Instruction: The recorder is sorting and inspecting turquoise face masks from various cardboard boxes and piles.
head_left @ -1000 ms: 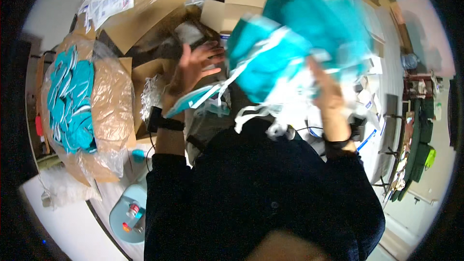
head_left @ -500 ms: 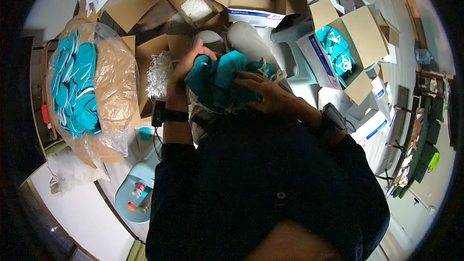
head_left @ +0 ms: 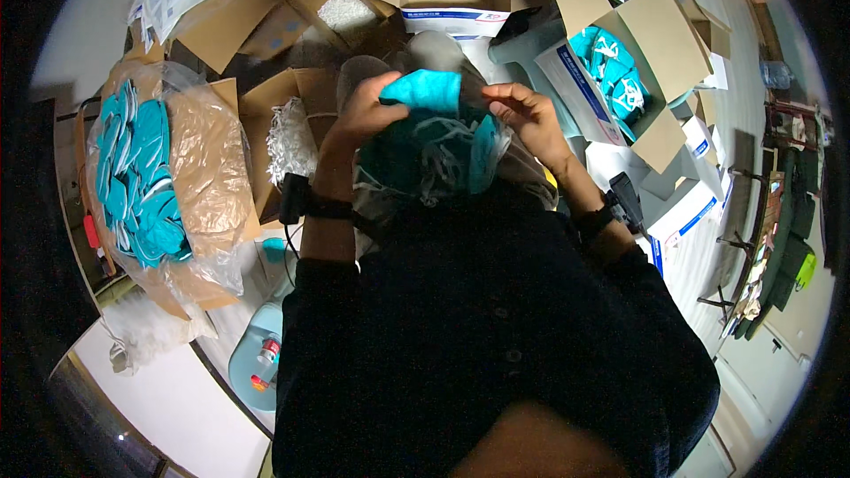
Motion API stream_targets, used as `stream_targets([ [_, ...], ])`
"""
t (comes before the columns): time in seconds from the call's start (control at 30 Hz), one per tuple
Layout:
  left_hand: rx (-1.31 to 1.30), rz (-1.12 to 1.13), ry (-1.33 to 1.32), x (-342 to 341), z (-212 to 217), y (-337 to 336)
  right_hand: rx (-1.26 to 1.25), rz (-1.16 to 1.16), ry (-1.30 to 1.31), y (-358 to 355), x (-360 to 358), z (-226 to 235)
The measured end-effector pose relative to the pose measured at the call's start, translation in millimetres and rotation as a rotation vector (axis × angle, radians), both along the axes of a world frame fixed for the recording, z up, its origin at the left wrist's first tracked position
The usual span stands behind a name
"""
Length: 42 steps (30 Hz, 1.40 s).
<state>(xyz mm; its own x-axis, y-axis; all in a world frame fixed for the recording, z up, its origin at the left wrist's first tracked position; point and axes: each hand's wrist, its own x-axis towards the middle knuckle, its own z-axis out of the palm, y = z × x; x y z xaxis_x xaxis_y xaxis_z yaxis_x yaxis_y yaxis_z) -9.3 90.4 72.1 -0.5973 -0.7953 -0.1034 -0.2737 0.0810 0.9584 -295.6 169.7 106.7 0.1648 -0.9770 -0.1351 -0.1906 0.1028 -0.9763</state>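
Note:
In my left hand (head_left: 365,111) I hold a bright teal cloth piece (head_left: 425,91), shaped like a folded face mask, pinched between thumb and fingers at its left end. My right hand (head_left: 529,117) is just right of that piece, a small gap away. Its thumb and index finger are pinched together, and whatever lies between them is too small to make out. Across my lap lie more teal cloth pieces (head_left: 403,159) with thin white cords, partly shadowed.
Left stands a plastic-lined box (head_left: 208,155) with a heap of teal pieces (head_left: 142,186). White cords (head_left: 290,137) fill a nearer carton. A carton (head_left: 655,35) of corded teal pieces sits at right, beside a pale stool (head_left: 522,57). An open carton (head_left: 452,18) stands ahead.
My hands have moved apart from the bunched teal cloth. My left hand now raises one piece, and my right hand has shifted right and away from my body.

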Motion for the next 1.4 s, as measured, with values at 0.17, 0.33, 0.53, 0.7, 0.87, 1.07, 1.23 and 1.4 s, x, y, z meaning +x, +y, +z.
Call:
stream_targets([
  [0.17, -0.358, 0.194, -0.419, -20.5, 22.0, 13.1, -0.001, 0.169, 0.107, 4.7, -7.5, 1.1],
  [0.33, -0.536, 0.156, -0.272, -17.6, 24.3, 11.8, -0.077, 0.174, 0.070, 3.7, -4.1, -4.3],
  [0.53, 0.082, 0.308, 0.026, -44.1, 74.8, 42.5, -0.173, -0.091, -0.102, -16.7, 0.9, 26.6],
  [0.7, 0.119, 0.403, 0.474, -69.5, 75.2, 46.9, -0.278, -0.311, -0.236, -34.3, 19.2, 61.8],
  [0.87, 0.324, 0.528, 0.638, -70.3, 91.9, 34.0, -0.436, -0.325, -0.273, -37.4, 35.1, 100.2],
  [1.07, 0.120, 0.574, 0.514, -85.2, 117.2, 26.6, -0.348, -0.355, -0.301, -48.3, 29.4, 101.2],
  [1.23, -0.063, 0.583, 0.256, -81.6, 118.3, 25.6, -0.328, -0.379, -0.131, -59.6, 26.6, 116.2],
  [1.4, -0.040, 0.580, 0.381, -84.7, 127.1, 24.9, -0.360, -0.447, -0.115, -72.8, 23.1, 106.1],
])
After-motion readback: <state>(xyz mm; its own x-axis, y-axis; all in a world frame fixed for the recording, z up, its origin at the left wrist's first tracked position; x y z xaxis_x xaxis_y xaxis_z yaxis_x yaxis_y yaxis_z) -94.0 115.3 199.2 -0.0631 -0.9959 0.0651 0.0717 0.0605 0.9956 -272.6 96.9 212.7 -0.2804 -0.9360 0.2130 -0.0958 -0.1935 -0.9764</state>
